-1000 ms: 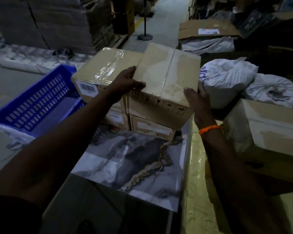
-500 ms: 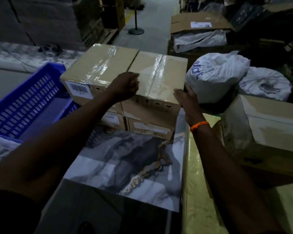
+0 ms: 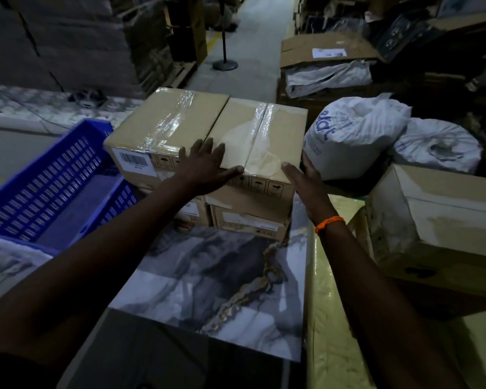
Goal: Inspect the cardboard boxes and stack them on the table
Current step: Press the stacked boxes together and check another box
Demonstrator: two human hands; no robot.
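Cardboard boxes are stacked two-high beside the blue crate. The top box farther from it is touched by the left hand and right hand, fingers straight; its placement seems finished.

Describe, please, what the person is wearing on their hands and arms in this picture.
The left hand and right hand are bare, with no gloves. A thin orange band circles the right wrist. The left forearm and right forearm show no sleeve; nearer the bottom edge the picture is too dark to tell. No watch shows.
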